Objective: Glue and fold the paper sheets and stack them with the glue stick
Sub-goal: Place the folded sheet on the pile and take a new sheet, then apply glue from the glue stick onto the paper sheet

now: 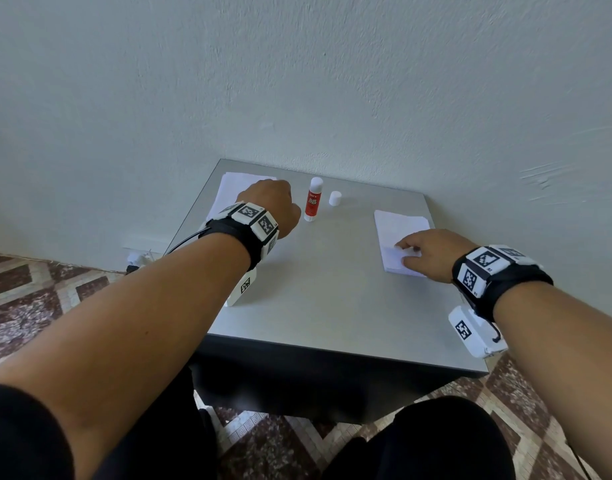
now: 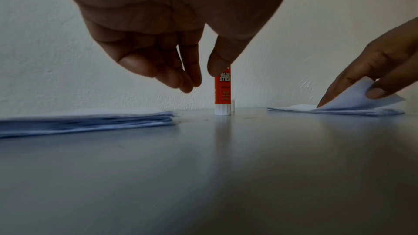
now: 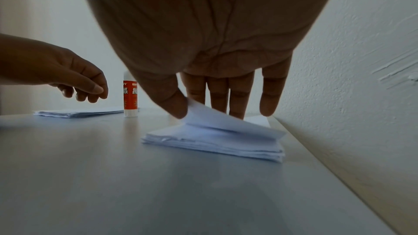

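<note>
A red and white glue stick (image 1: 313, 204) stands upright at the back of the grey table (image 1: 318, 292), with a small white cap (image 1: 335, 198) just right of it. My left hand (image 1: 273, 202) hovers beside the stick with loosely curled fingers (image 2: 187, 81) and holds nothing. Its thumb is in front of the glue stick (image 2: 222, 94) in the left wrist view. A flat paper stack (image 1: 235, 187) lies under and behind that hand. My right hand (image 3: 203, 112) pinches the near corner of the top sheet (image 3: 217, 122) and lifts it off the right stack (image 3: 214, 145).
A pale wall (image 1: 332, 81) runs right behind the table's far edge and close to the right stack (image 1: 400, 230). Bare grey tabletop lies between the two stacks and toward me. Patterned floor tiles (image 1: 38, 289) show on both sides.
</note>
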